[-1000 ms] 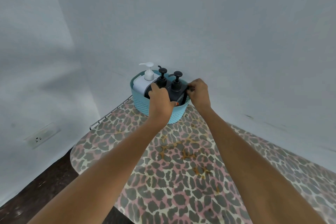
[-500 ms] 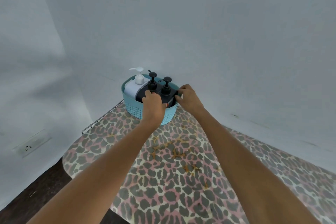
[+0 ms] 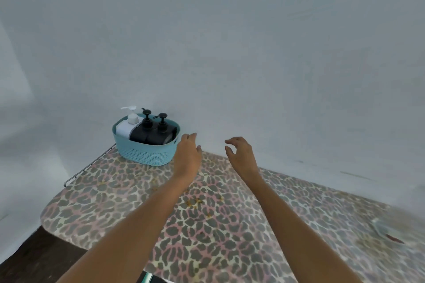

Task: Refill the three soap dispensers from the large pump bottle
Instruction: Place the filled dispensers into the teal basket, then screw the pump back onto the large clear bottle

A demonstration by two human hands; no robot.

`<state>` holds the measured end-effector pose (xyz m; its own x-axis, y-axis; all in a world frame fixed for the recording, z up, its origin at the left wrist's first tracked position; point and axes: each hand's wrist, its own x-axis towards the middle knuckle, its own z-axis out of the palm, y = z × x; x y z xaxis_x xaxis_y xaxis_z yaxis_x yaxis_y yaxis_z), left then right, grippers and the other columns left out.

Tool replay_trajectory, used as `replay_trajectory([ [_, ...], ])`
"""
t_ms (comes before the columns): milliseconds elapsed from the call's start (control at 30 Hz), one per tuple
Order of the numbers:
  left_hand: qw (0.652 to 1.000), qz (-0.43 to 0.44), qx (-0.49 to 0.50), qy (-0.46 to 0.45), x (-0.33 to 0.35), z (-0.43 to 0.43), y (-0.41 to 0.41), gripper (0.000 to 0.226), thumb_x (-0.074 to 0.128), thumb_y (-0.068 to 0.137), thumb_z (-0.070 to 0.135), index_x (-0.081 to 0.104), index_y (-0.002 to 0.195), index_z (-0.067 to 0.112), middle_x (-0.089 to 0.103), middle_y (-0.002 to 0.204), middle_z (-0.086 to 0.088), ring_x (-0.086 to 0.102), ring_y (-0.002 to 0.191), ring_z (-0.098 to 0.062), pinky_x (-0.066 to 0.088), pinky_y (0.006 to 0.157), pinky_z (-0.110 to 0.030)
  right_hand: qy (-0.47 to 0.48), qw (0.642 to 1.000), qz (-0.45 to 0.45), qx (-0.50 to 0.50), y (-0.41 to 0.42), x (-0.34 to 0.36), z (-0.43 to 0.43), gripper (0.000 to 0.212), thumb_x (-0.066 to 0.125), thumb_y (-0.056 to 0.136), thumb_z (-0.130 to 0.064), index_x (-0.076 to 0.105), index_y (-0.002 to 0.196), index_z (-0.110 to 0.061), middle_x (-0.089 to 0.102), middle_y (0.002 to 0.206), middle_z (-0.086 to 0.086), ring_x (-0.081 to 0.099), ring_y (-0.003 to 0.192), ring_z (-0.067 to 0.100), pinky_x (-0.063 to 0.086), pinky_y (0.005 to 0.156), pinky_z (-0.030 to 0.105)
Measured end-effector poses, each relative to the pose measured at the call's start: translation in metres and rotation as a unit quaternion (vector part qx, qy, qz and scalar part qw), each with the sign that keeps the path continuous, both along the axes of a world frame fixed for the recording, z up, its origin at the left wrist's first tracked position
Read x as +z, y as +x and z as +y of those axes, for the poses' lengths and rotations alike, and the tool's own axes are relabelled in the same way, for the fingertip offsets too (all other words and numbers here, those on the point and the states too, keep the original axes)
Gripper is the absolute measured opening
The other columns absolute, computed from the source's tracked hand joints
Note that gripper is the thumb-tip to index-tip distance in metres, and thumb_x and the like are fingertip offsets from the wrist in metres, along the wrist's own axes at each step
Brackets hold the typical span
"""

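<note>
A light blue perforated basket [image 3: 145, 153] stands at the far left corner of the leopard-print table [image 3: 207, 225], close to the wall. Inside it stand a white pump bottle [image 3: 127, 125] on the left and two black pump dispensers [image 3: 143, 132] [image 3: 162, 133] beside it. A third dispenser is not visible. My left hand [image 3: 187, 156] hovers just right of the basket, fingers apart, holding nothing. My right hand [image 3: 240, 154] is further right above the table, fingers loosely curled and apart, also holding nothing.
A pale wall rises directly behind the basket and hands. A metal rail [image 3: 90, 163] runs along the table's left edge. Dark floor [image 3: 34, 257] shows at the lower left. A blurred small object [image 3: 386, 232] lies on the table at the far right.
Both hands have let go of the basket and moved right, away from it. The basket now stands alone by the wall, and the view has shifted.
</note>
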<state>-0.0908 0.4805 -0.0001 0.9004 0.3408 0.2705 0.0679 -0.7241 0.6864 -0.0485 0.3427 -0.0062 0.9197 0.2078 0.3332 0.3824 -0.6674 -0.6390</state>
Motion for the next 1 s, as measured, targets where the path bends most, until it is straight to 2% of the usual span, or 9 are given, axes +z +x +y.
replay_trajectory([
  [167, 0.999, -0.023, -0.045, -0.001, 0.004, -0.066, -0.016, 0.042, 0.045, 0.094, 0.013, 0.04, 0.135, 0.008, 0.043, 0.136, -0.012, 0.049, 0.119, -0.026, 0.044, 0.095, -0.037, 0.011, 0.998, -0.034, -0.052, -0.036, 0.006, -0.062, 0.03, 0.049, 0.094, -0.014, 0.058, 0.12, -0.005, 0.055, 0.126, 0.008, 0.052, 0.117, 0.021, 0.039, 0.097, 0.027],
  [433, 0.988, -0.042, -0.145, -0.015, 0.002, -0.181, -0.031, 0.039, 0.046, 0.094, 0.015, 0.044, 0.132, 0.01, 0.047, 0.133, -0.01, 0.048, 0.119, -0.024, 0.046, 0.092, -0.037, 0.028, 0.985, -0.069, -0.157, -0.084, 0.003, -0.184, 0.027, 0.052, 0.092, -0.013, 0.061, 0.116, -0.007, 0.059, 0.12, 0.007, 0.054, 0.113, 0.022, 0.045, 0.095, 0.033],
  [733, 0.962, -0.013, -0.268, -0.054, -0.006, -0.319, -0.036, 0.038, 0.048, 0.093, 0.016, 0.045, 0.131, 0.011, 0.047, 0.132, -0.008, 0.049, 0.117, -0.022, 0.043, 0.092, -0.033, 0.063, 0.946, -0.06, -0.311, -0.12, -0.009, -0.327, 0.025, 0.052, 0.092, -0.014, 0.06, 0.115, -0.007, 0.057, 0.12, 0.007, 0.053, 0.113, 0.022, 0.039, 0.088, 0.022],
  [833, 0.953, -0.003, -0.297, -0.066, -0.009, -0.355, -0.032, 0.039, 0.048, 0.093, 0.015, 0.045, 0.131, 0.011, 0.047, 0.132, -0.007, 0.049, 0.116, -0.02, 0.04, 0.087, -0.027, 0.081, 0.931, -0.052, -0.351, -0.123, -0.018, -0.362, 0.027, 0.051, 0.093, -0.016, 0.059, 0.117, -0.008, 0.055, 0.123, 0.006, 0.052, 0.114, 0.02, 0.037, 0.084, 0.019],
  [1000, 0.939, 0.024, -0.334, -0.077, -0.017, -0.398, -0.018, 0.042, 0.049, 0.091, 0.011, 0.042, 0.133, 0.009, 0.045, 0.134, -0.01, 0.048, 0.119, -0.022, 0.04, 0.093, -0.028, 0.12, 0.912, -0.032, -0.39, -0.114, -0.035, -0.401, 0.033, 0.053, 0.093, -0.017, 0.053, 0.123, -0.005, 0.052, 0.124, 0.009, 0.051, 0.113, 0.021, 0.039, 0.09, 0.025],
])
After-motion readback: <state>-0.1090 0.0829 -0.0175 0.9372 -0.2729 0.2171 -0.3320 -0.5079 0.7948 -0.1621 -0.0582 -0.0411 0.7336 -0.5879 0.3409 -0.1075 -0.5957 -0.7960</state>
